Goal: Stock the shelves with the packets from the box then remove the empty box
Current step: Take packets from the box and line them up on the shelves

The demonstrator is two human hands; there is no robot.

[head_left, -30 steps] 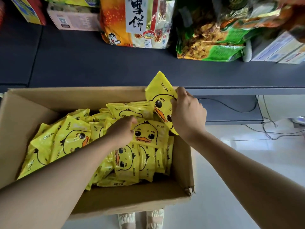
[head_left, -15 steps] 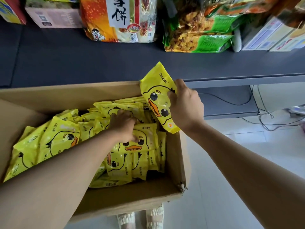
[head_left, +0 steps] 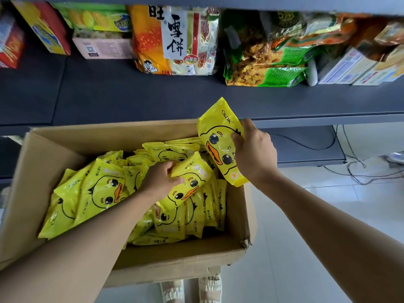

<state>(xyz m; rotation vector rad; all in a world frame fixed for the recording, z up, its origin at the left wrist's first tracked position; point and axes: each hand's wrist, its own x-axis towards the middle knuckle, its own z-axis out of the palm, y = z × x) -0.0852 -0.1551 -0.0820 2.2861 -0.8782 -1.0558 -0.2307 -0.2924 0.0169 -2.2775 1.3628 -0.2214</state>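
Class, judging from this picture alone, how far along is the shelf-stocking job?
Barely begun: no duck packets show on the shelf. In hand: the right hand holds one packet up, the left hand grips another. Left: the box remains nearly full, then needs removing.

"ckak" printed on yellow duck packet [head_left: 220,147], frame centre; "雪饼" on orange-white bag [head_left: 175,40], upper centre.

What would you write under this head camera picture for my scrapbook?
Two hands, right hand and left hand, each lift a yellow duck packet from a full cardboard box.
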